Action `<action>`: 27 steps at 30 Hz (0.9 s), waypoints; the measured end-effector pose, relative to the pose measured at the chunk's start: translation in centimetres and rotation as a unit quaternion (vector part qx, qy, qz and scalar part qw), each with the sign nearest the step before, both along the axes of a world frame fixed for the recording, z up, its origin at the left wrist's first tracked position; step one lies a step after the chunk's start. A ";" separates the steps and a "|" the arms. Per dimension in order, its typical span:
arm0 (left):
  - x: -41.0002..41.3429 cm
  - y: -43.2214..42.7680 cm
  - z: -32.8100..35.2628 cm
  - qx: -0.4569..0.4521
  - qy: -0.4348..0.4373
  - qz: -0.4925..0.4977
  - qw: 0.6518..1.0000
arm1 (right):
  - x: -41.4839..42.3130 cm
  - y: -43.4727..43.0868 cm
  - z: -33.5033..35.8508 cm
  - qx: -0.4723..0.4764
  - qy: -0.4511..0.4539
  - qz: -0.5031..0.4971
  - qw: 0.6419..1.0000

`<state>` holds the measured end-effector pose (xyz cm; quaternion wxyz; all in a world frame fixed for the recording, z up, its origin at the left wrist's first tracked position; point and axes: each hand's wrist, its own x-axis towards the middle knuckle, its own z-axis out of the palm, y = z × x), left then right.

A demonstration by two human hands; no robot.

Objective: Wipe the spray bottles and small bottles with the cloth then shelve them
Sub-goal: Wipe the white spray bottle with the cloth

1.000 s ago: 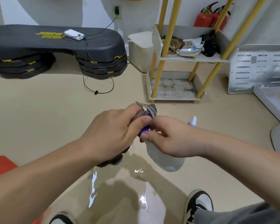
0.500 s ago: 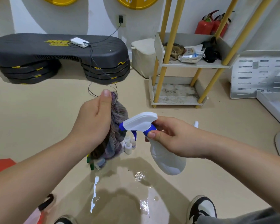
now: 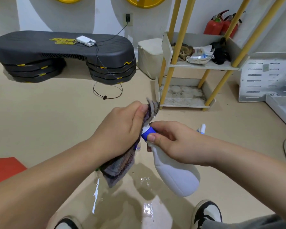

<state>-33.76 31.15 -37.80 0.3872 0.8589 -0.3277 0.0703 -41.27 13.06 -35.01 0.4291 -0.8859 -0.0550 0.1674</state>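
A white spray bottle (image 3: 175,176) with a blue collar hangs tilted above the floor. My right hand (image 3: 170,142) grips its neck. My left hand (image 3: 120,131) holds a striped grey-purple cloth (image 3: 120,169) wrapped over the bottle's spray head, which is hidden under the cloth. The tip of a second spray bottle (image 3: 202,128) shows behind my right wrist. Any small bottles on the floor are hidden behind the cloth and my left hand.
A yellow-posted shelf rack (image 3: 185,63) stands ahead, its middle shelf holding rags and packets. A black step platform (image 3: 63,52) with a cable lies at the left. A white bin (image 3: 149,57) stands beside the rack. The floor below shines wet (image 3: 145,209).
Half a second ago the cloth was held off to the left with the white spray head bare. Now my left hand has brought the cloth back over the spray head.
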 end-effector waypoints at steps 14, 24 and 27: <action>-0.4 0.9 0.4 0.025 -0.007 -0.024 0.999 | 0.6 -0.9 -0.9 -0.025 0.039 -0.042 0.998; 1.2 1.6 -2.4 0.056 0.074 -0.034 0.995 | 0.5 -1.5 -1.1 -0.047 -0.018 -0.017 0.999; 1.9 2.3 -3.3 0.077 0.159 0.020 0.984 | 0.2 -2.5 -1.3 -0.053 -0.025 -0.013 0.998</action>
